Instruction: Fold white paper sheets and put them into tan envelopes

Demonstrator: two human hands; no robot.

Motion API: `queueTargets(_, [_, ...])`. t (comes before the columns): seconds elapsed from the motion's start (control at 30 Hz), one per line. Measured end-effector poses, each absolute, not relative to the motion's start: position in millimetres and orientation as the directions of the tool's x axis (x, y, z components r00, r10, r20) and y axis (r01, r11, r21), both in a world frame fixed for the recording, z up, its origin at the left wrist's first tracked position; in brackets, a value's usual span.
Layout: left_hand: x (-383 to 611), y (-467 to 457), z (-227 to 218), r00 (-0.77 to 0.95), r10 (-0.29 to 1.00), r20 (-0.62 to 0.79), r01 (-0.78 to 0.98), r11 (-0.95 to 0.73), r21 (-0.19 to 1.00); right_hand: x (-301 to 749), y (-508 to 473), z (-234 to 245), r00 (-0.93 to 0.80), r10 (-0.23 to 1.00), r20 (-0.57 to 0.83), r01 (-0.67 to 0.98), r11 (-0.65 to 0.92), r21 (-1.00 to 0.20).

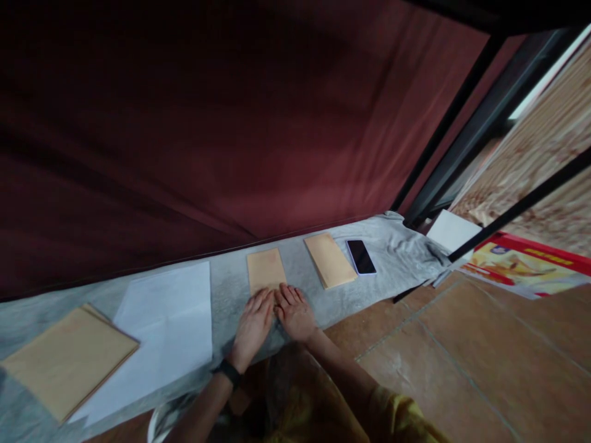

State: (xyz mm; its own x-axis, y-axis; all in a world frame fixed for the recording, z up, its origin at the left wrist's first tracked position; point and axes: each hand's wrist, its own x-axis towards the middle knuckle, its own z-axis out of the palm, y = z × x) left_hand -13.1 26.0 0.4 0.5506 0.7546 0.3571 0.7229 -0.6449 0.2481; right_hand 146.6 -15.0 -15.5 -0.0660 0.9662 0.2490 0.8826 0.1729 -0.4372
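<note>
My left hand (253,325) and my right hand (294,312) lie side by side, palms down, fingers stretched flat on the near end of a small tan envelope (265,269). The envelope rests on a grey cloth (226,289) spread on the floor. Neither hand holds anything. A black band is on my left wrist. To the right lies a stack of tan envelopes (329,259), and beyond it a dark phone (361,256). White paper sheets (167,320) lie left of my hands.
A larger tan envelope pile (69,360) sits at the far left on the cloth. A dark red curtain (207,123) hangs behind. A white sheet (452,232) and a red-and-yellow printed box (521,261) lie at the right. Brown floor tiles (462,357) spread in front.
</note>
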Motion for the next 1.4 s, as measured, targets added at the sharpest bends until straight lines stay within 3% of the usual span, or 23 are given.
queueTargets(0.27, [33, 89, 4, 0.549, 0.821, 0.155, 0.809, -0.569, 0.149, 145, -14, -18, -0.067, 0.967, 0.245, 0.907, 0.161, -0.39])
queueTargets(0.53, [-25, 57, -35, 0.546, 0.79, 0.277, 0.796, -0.593, 0.122, 147, -14, -18, -0.071, 0.967, 0.246, 0.91, 0.164, -0.381])
queueTargets(0.73, [-34, 27, -29, 0.52, 0.784, 0.338, 0.789, -0.593, 0.161, 164, -15, -17, -0.032, 0.946, 0.321, 0.89, 0.173, -0.421])
queueTargets(0.8, [-31, 25, -24, 0.508, 0.79, 0.343, 0.792, -0.585, 0.173, 187, -15, -15, 0.053, 0.924, 0.379, 0.907, 0.114, -0.405])
queueTargets(0.9, [-29, 25, -19, 0.501, 0.799, 0.334, 0.796, -0.576, 0.185, 235, -12, -8, 0.287, 0.856, 0.429, 0.918, -0.118, -0.379])
queueTargets(1.07, [-28, 25, -18, 0.478, 0.814, 0.332, 0.799, -0.559, 0.221, 294, -12, -6, 0.526, 0.788, 0.32, 0.843, -0.434, -0.317])
queueTargets(1.4, [-28, 24, -18, 0.466, 0.82, 0.331, 0.787, -0.555, 0.268, 284, -19, -11, 0.615, 0.779, 0.117, 0.784, -0.591, -0.189])
